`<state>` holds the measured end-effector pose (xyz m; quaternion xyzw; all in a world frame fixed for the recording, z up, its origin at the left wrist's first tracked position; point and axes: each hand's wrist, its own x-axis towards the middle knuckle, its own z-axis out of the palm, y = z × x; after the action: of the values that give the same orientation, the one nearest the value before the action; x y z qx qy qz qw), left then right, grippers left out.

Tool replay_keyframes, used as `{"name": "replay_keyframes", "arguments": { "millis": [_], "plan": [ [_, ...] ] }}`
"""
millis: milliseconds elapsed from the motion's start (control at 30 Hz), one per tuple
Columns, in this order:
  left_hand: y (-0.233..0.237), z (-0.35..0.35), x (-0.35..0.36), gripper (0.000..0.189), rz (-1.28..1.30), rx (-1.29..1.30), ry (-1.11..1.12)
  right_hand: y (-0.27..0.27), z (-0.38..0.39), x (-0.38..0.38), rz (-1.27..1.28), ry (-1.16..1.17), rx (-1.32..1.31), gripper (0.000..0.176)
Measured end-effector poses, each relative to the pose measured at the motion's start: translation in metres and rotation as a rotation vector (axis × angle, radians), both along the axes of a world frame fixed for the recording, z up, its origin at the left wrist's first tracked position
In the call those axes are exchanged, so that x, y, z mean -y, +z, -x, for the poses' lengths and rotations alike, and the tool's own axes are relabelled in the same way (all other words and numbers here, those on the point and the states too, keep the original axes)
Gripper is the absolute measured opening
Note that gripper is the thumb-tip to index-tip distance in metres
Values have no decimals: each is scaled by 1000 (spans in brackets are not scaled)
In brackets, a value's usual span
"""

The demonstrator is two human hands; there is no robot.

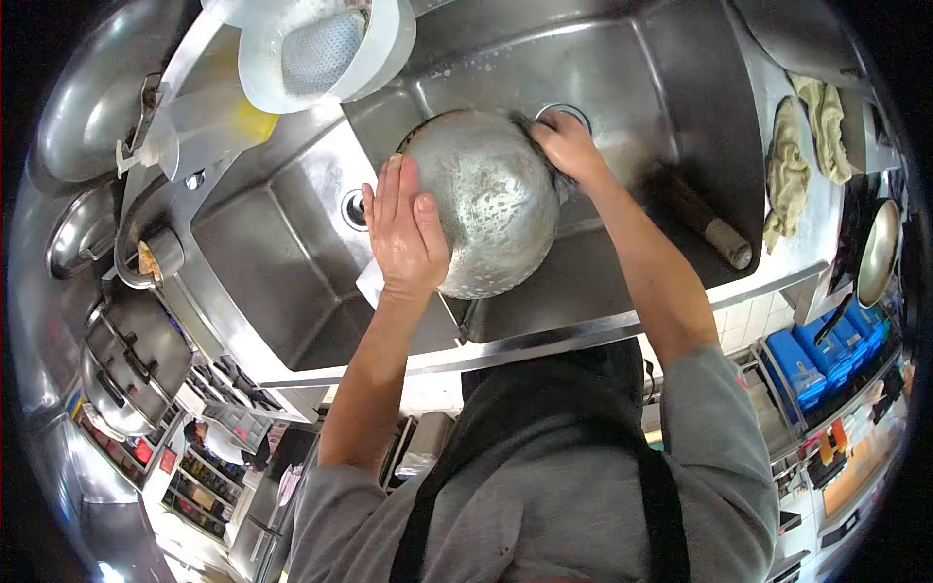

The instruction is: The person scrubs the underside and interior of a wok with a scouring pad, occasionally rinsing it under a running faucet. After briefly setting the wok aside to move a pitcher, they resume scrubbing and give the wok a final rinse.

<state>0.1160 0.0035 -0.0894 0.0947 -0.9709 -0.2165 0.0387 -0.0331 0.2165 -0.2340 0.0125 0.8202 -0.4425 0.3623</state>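
Observation:
A large round metal bowl, its domed underside up and covered with wet spots, lies over the right basin of the sink. My left hand rests flat against the bowl's left side, fingers stretched out. At the bowl's upper right edge, my right hand is closed around something dark, mostly hidden under the fingers, near the round drain. The left basin shows its own drain beside my left fingers.
A brown brush lies in the right basin. A white container with a dotted pad stands at the top left, near a pump bottle. Cloths hang on the right edge. Blue bins stand lower right. A person is far off, lower left.

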Motion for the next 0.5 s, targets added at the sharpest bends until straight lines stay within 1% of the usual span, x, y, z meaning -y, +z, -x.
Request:
{"name": "replay_keyframes", "arguments": {
  "millis": [67,133,200,233,300,333,400,467,500],
  "plan": [
    [-1,1,1,51,3,-1,8,26,35,45,40,270,-154,49],
    [-3,-4,0,50,2,11,4,71,47,88,124,420,-341,57],
    [-5,-4,1,50,9,4,22,80,47,119,160,601,-398,65],
    [-6,-4,-1,50,-1,11,19,75,45,110,152,599,-388,65],
    [-4,-3,1,50,38,34,29,61,39,92,274,251,-242,70],
    [-5,-2,2,50,43,50,32,44,33,74,292,122,-122,73],
    [-5,-2,2,50,30,50,28,20,22,38,310,-14,7,68],
    [-5,0,3,50,24,30,25,-2,-5,16,154,-188,-105,61],
    [-5,-1,2,50,7,38,39,2,-14,7,152,-190,-110,61]
  ]
}}
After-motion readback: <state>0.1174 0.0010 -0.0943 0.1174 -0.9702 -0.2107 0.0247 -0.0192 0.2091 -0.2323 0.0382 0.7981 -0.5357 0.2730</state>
